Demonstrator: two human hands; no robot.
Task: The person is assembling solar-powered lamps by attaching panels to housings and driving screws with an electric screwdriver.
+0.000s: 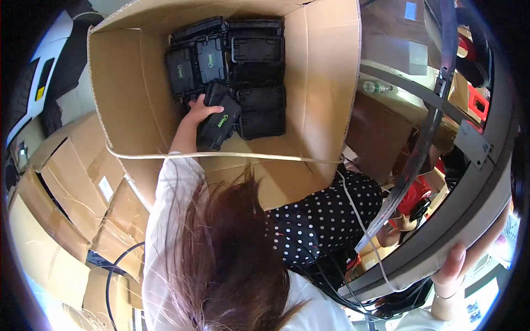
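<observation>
Gripping black case (220, 122), left hand (200, 109), inside brown carton (326, 77)

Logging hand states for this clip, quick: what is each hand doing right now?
Left hand: closed on a black case inside the cardboard box.
Right hand: gripping the edge of a grey curved panel.

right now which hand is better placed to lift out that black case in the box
Left. The left hand is already down inside the cardboard box, gripping the black case. The right hand is outside the box, clasping the edge of a curved grey panel.
</observation>
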